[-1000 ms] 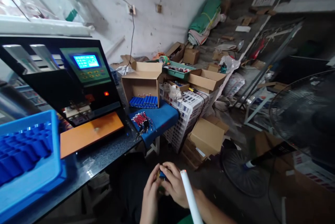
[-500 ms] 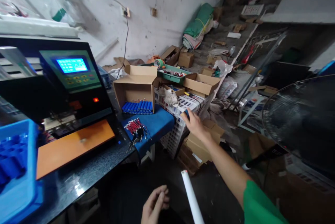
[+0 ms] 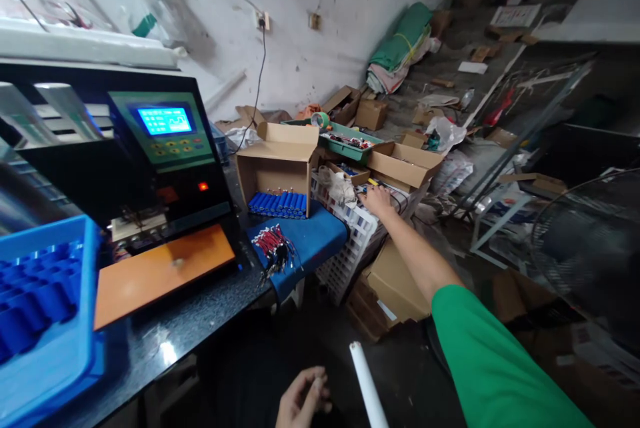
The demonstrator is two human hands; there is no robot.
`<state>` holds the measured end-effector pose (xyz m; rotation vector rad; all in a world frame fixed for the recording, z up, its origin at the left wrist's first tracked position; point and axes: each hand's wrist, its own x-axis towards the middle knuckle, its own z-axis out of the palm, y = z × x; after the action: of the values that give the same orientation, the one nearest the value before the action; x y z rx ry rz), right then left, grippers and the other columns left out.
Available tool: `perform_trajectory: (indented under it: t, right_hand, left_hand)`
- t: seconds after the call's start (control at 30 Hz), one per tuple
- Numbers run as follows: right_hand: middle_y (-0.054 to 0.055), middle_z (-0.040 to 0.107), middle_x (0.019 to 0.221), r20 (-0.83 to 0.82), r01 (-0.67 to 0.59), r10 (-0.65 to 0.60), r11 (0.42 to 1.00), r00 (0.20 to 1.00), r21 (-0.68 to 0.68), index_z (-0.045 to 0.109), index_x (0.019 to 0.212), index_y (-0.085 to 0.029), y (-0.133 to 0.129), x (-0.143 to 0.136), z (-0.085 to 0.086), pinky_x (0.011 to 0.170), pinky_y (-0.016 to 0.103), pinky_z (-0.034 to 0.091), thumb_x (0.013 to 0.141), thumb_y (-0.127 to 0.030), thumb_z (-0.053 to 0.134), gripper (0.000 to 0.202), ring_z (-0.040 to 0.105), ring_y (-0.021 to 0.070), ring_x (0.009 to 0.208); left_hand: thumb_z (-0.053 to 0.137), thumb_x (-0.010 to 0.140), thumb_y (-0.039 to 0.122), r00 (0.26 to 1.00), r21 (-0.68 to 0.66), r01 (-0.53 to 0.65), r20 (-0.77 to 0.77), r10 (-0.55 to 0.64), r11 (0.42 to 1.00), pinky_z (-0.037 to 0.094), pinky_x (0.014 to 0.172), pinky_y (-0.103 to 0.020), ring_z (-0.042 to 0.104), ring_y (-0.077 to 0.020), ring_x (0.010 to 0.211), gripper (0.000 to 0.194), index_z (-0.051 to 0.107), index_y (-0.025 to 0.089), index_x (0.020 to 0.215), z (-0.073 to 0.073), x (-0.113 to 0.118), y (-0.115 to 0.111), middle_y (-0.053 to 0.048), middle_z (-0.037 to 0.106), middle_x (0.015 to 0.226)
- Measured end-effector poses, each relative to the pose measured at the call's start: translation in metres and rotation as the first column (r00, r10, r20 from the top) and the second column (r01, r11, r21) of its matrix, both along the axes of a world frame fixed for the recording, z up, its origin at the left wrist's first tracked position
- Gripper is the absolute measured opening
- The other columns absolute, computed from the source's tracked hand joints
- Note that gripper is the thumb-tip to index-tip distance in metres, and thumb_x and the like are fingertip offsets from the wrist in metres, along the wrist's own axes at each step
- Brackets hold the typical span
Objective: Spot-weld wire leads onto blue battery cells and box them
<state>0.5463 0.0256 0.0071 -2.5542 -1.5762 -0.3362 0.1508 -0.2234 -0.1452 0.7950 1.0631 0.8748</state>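
My right hand (image 3: 379, 201) reaches out over the top of the white plastic crate (image 3: 353, 218), beside a crumpled whitish cloth (image 3: 340, 188). Its fingers point down and close at the tips; whatever they grip is too small to make out. Low in the view, my left hand (image 3: 303, 399) is curled, thumb against fingers, and anything inside it is hidden. A white tube (image 3: 369, 385) rises from the bottom edge to its right. On the blue cloth (image 3: 320, 238) lies a bundle of red and black wires (image 3: 275, 248). Blue cylindrical cells (image 3: 279, 204) fill the bottom of a cardboard box (image 3: 274, 149).
A machine with a lit screen (image 3: 165, 121) and orange plate (image 3: 165, 275) stands left. A blue bin (image 3: 93, 295) of blue cylinders is at the front left. Behind the crate sit a green tray (image 3: 345, 148) and an open carton (image 3: 407, 161). A fan (image 3: 590, 235) stands right.
My right hand has moved forward and down onto the crate top; a small dark blue thing seen earlier at its fingertips no longer shows. My left hand stays curled. The view has shifted slightly left.
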Motion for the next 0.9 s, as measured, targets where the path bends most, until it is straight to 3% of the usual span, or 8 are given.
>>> perform_trajectory:
  t: [0.3, 0.4, 0.47, 0.57, 0.67, 0.73, 0.8, 0.9]
  right_hand:
    - [0.030, 0.059, 0.133, 0.176, -0.082, 0.057, 0.988, 0.983, 0.133, 0.055, 0.137, 0.002, -0.014, -0.004, -0.002, 0.113, 0.061, 0.019, 0.101, -0.044, 0.036, 0.061, 0.045, 0.0399, 0.127]
    - [0.029, 0.055, 0.138, 0.121, -0.070, 0.034, 0.949, 0.992, 0.306, 0.054, 0.137, 0.000, -0.025, -0.012, 0.005, 0.112, 0.058, 0.025, 0.101, -0.039, 0.036, 0.056, 0.044, 0.0393, 0.131]
    - [0.028, 0.057, 0.138, 0.042, -0.097, 0.087, 0.915, 0.995, 0.391, 0.054, 0.138, -0.003, -0.032, -0.024, 0.009, 0.109, 0.051, 0.033, 0.099, -0.034, 0.039, 0.052, 0.047, 0.0370, 0.130]
    - [0.022, 0.068, 0.121, -0.131, -0.220, 0.298, 0.883, 0.946, 0.415, 0.061, 0.128, -0.008, -0.038, -0.062, 0.008, 0.100, 0.040, 0.045, 0.096, -0.029, 0.043, 0.042, 0.061, 0.0302, 0.114]
    - [0.014, 0.075, 0.099, -0.358, -0.333, 0.481, 0.853, 0.800, 0.402, 0.069, 0.106, -0.015, -0.030, -0.120, -0.001, 0.086, 0.031, 0.052, 0.095, -0.031, 0.048, 0.029, 0.070, 0.0238, 0.093]
    - [0.008, 0.074, 0.083, -0.529, -0.364, 0.493, 0.869, 0.691, 0.335, 0.070, 0.093, -0.016, -0.016, -0.161, -0.010, 0.072, 0.027, 0.054, 0.093, -0.031, 0.054, 0.022, 0.071, 0.0197, 0.074]
    - [0.005, 0.072, 0.072, -0.664, -0.364, 0.420, 0.902, 0.619, 0.232, 0.069, 0.088, -0.016, 0.003, -0.195, -0.017, 0.060, 0.024, 0.052, 0.092, -0.027, 0.055, 0.018, 0.068, 0.0165, 0.060]
    - [0.004, 0.071, 0.066, -0.681, -0.382, 0.362, 0.915, 0.637, 0.129, 0.070, 0.083, -0.015, 0.030, -0.226, -0.023, 0.062, 0.024, 0.054, 0.091, -0.019, 0.057, 0.016, 0.069, 0.0161, 0.059]
  left_hand:
    - [0.084, 0.069, 0.057, 0.983, 0.012, 0.143, 0.113, -0.144, 0.990, 0.057, 0.064, -0.031, 0.065, -0.0198, 0.073, 0.051, 0.077, 0.013, 0.094, -0.006, -0.004, 0.001, -0.010, 0.071, 0.084]
    - [0.084, 0.070, 0.054, 0.972, -0.005, 0.153, 0.180, -0.150, 0.988, 0.057, 0.063, -0.029, 0.066, -0.0187, 0.072, 0.049, 0.076, 0.012, 0.093, -0.006, -0.005, 0.001, -0.010, 0.070, 0.084]
    - [0.086, 0.070, 0.051, 0.957, -0.047, 0.150, 0.259, -0.133, 0.988, 0.056, 0.062, -0.028, 0.066, -0.0178, 0.071, 0.047, 0.075, 0.011, 0.093, -0.005, -0.006, 0.003, -0.010, 0.070, 0.085]
    - [0.086, 0.071, 0.046, 0.917, -0.117, 0.160, 0.386, -0.103, 0.980, 0.056, 0.061, -0.028, 0.066, -0.0167, 0.070, 0.045, 0.074, 0.010, 0.094, -0.002, -0.008, 0.006, -0.011, 0.070, 0.086]
    - [0.086, 0.073, 0.043, 0.876, -0.142, 0.197, 0.469, -0.109, 0.970, 0.056, 0.062, -0.028, 0.066, -0.0164, 0.070, 0.043, 0.073, 0.010, 0.096, 0.000, -0.010, 0.008, -0.012, 0.070, 0.087]
    - [0.085, 0.075, 0.042, 0.862, -0.140, 0.213, 0.493, -0.118, 0.967, 0.055, 0.063, -0.028, 0.067, -0.0163, 0.070, 0.041, 0.072, 0.010, 0.097, -0.001, -0.011, 0.007, -0.012, 0.070, 0.086]
    - [0.084, 0.076, 0.040, 0.853, -0.131, 0.222, 0.506, -0.127, 0.966, 0.055, 0.063, -0.028, 0.067, -0.0161, 0.069, 0.039, 0.072, 0.010, 0.097, -0.002, -0.012, 0.006, -0.012, 0.070, 0.086]
    - [0.083, 0.078, 0.039, 0.834, -0.106, 0.241, 0.531, -0.150, 0.965, 0.055, 0.064, -0.027, 0.068, -0.0158, 0.070, 0.038, 0.071, 0.009, 0.099, -0.005, -0.016, 0.005, -0.012, 0.070, 0.087]
